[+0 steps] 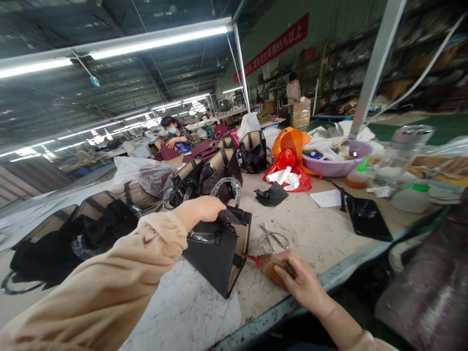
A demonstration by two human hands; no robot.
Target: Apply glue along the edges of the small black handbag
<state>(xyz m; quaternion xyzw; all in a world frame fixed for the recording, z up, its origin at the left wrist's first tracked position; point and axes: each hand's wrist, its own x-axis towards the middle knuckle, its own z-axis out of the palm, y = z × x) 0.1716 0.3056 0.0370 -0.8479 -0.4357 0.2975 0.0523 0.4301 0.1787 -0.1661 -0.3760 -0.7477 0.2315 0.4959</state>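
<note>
We could not see the fingertips of the left hand (pixel 209 210), which were turned away at the top of the black bag (pixel 210 256), so we cannot tell how tightly they closed there. The bag stood tilted on the near part of the table (pixel 310 231), its beige inside showing toward the right hand (pixel 298 278). That hand was wrapped around a brown bottle (pixel 273 270), fingers partly hidden behind it. The red nozzle (pixel 253 259) pointed into the bag's open side; whether it touched, we could not make out. Our left sleeve (pixel 120 282) covered part of the tabletop, and the bottom of the view cut off both arms. A dark bulky thing (pixel 427 287) at lower right was blurred and cropped.

The table's near edge (pixel 351 270) ran close by our right wrist. Bare board lay between the scissors (pixel 273 239) and the flat black piece (pixel 367 217). Leftward, more black bags (pixel 106 217) crowded us; beyond, a crumpled black cloth (pixel 272 194) lay before the red plastic bag (pixel 288 171).
</note>
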